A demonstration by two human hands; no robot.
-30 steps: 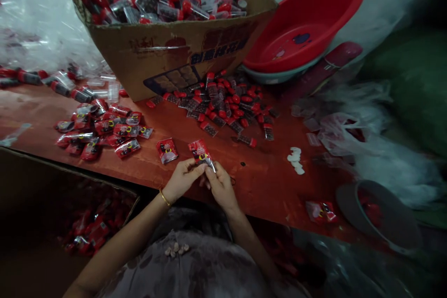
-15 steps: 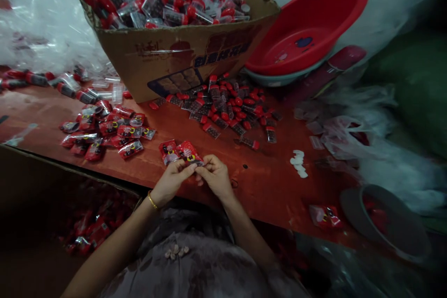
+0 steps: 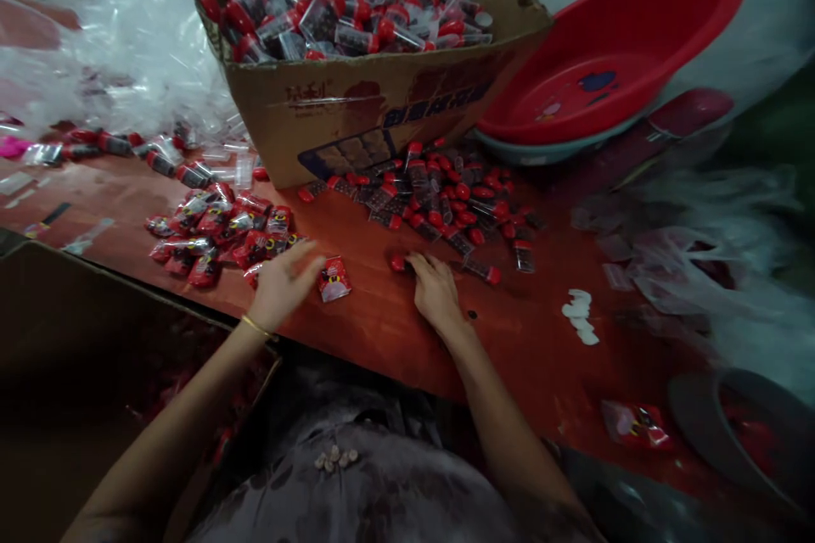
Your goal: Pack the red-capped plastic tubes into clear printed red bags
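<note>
My left hand (image 3: 280, 284), a gold bangle at its wrist, is over the right edge of a heap of red printed packets (image 3: 213, 221). Its fingers are apart and hold nothing I can see. One flat red packet (image 3: 334, 279) lies on the table between my hands. The fingers of my right hand (image 3: 436, 293) close on a small clear tube with a red cap (image 3: 398, 263); the hand covers most of the tube. Just beyond is a loose pile of similar red-capped tubes with dark contents (image 3: 446, 195).
A cardboard box (image 3: 356, 93) full of tubes stands at the back, with a red basin (image 3: 611, 59) beside it. White pieces (image 3: 580, 318), another packet (image 3: 637, 424) and a grey bowl (image 3: 700, 424) are at right. An open carton (image 3: 82, 373) stands below the table's left edge.
My hands have parted. The packet they held is gone from between them; my left hand has moved left to the heap. My right hand has moved right onto a tube. The view has shifted.
</note>
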